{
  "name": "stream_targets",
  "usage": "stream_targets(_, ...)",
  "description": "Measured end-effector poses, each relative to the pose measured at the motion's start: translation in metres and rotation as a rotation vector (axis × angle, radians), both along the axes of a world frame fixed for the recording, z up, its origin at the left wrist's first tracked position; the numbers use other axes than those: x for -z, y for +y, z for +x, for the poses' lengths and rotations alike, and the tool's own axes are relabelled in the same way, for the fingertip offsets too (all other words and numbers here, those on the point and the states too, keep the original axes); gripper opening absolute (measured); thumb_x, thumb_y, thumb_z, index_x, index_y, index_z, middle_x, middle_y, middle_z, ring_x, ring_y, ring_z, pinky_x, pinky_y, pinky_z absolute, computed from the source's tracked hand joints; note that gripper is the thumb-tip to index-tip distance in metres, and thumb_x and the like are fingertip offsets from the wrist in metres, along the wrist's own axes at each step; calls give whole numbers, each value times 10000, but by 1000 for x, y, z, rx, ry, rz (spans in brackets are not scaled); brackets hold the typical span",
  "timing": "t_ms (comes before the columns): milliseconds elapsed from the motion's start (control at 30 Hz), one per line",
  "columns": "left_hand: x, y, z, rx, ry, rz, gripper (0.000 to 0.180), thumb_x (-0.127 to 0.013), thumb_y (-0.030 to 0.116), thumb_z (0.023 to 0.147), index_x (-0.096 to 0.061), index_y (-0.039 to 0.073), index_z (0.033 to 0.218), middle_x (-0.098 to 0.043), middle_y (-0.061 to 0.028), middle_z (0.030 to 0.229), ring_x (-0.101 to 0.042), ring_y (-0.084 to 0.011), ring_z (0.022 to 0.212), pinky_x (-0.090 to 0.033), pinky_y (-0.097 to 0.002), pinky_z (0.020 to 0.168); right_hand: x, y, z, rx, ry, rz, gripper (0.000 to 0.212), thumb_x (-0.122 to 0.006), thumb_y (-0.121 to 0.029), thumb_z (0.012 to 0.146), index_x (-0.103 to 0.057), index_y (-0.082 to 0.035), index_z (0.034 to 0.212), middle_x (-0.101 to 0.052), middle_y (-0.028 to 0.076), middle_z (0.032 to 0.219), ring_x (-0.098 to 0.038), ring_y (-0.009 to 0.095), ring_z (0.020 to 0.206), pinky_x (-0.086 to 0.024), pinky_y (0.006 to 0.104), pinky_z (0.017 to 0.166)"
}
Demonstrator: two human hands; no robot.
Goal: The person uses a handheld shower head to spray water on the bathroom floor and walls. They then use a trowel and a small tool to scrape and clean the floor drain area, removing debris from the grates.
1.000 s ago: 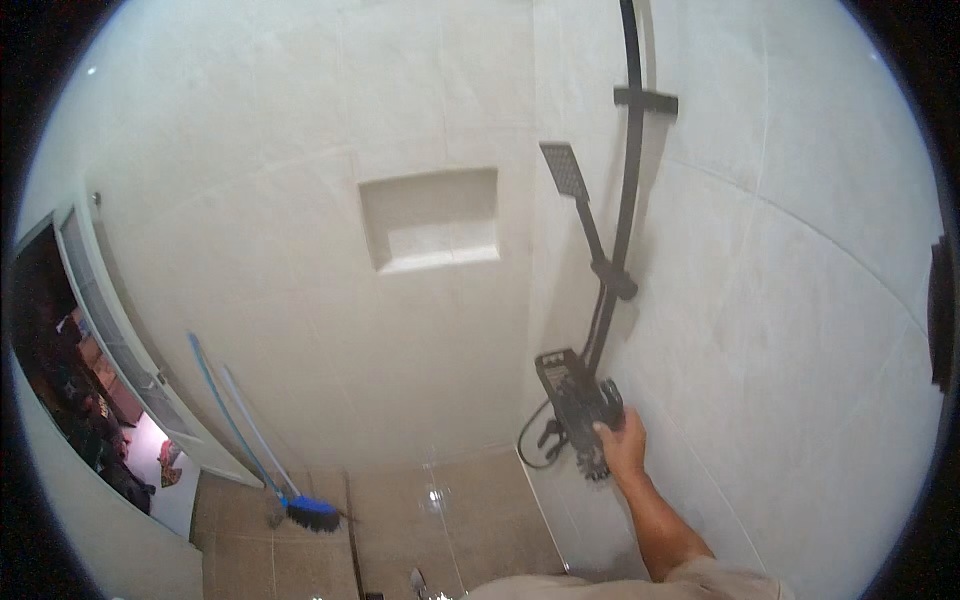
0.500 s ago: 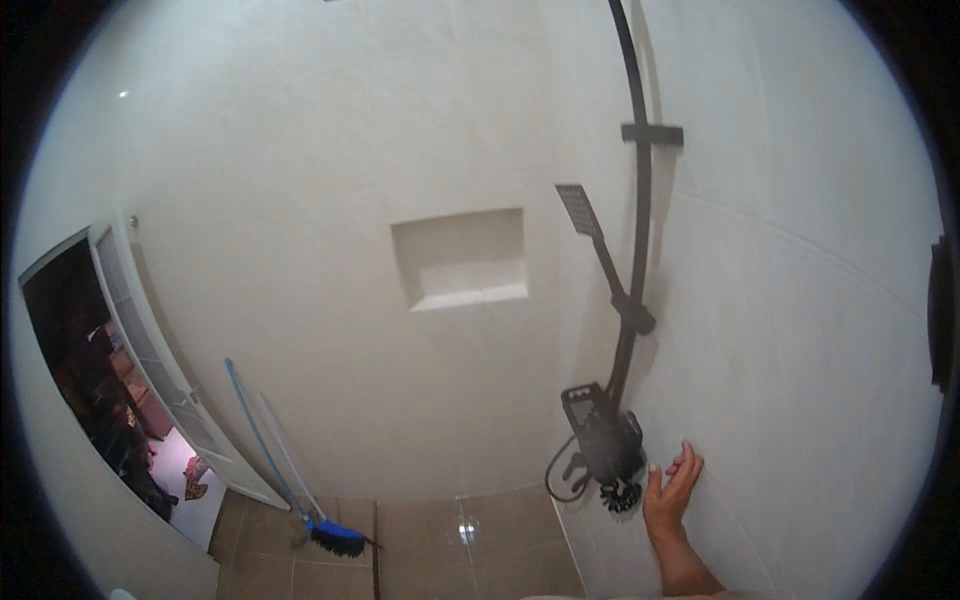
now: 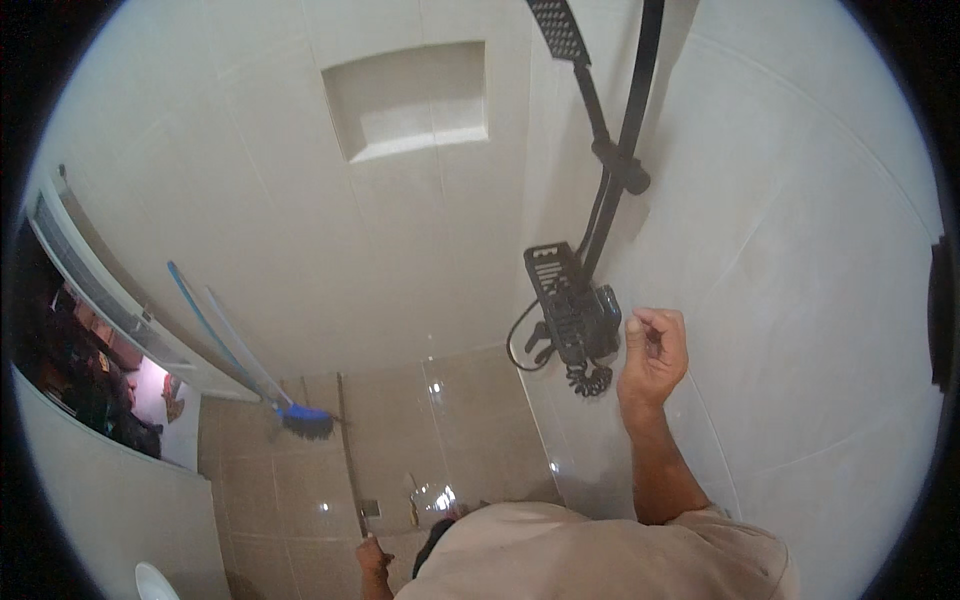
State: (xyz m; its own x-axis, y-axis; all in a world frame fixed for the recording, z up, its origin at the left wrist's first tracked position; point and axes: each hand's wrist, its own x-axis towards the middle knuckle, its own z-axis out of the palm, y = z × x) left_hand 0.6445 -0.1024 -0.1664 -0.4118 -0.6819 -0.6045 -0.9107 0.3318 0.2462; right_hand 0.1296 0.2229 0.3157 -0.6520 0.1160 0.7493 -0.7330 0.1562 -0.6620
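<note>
- Nearest, at 5 o'clock in the view, a beige shirt [image 3: 600,545] covers the person's body.
- Towards 7 o'clock is the left hand [image 3: 373,555], low above the tiled floor [image 3: 480,410]; its fingers look bent, but I cannot tell whether it grasps anything.
- Between 3 and 4 o'clock, the right hand [image 3: 655,360] is raised with its fingers curled loosely toward the palm; no object shows there, though I cannot tell if something small is hidden.
- The black shower unit [image 3: 575,325] is just right of centre, towards 3 o'clock, by the wall [image 3: 780,300]. The right hand is just beside it, to its 4 o'clock; contact cannot be made out.
- A second ago that hand was on the unit; then it stood off with fingers spread, and now they are bent in. I judge the handling of the unit to be paused, its place on the wall unchanged.
- Higher, between 12 and 1 o'clock, the hand shower [image 3: 562,32] tilts beside its black rail [image 3: 635,90].
- Farther off, a blue broom [image 3: 305,420] leans at 8 o'clock, a recessed niche [image 3: 410,100] sits at 11 and a white door [image 3: 125,310] at 9.
</note>
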Motion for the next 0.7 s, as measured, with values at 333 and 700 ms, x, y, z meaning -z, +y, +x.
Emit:
stream_targets(333,-67,40,42,-961,527,515,261,-575,64,941,-604,-16,1188,-699,-206,800,-636,-266,571,-494,-383,489,77,-75,56,-510,-363,428,103,-708,-56,919,-714,-8,1010,-655,113,919,-623,224,812,-508,331,735)
stream_targets(700,-69,-59,114,-911,474,593,291,-597,314,1004,-593,52,1129,-668,-106,848,-678,-259,748,-509,-367,592,215,-134,145,-649,-798,1754,497,-678,-356,942,-645,-47,1330,-639,258,1272,-580,434,1254,-464,543,1057)
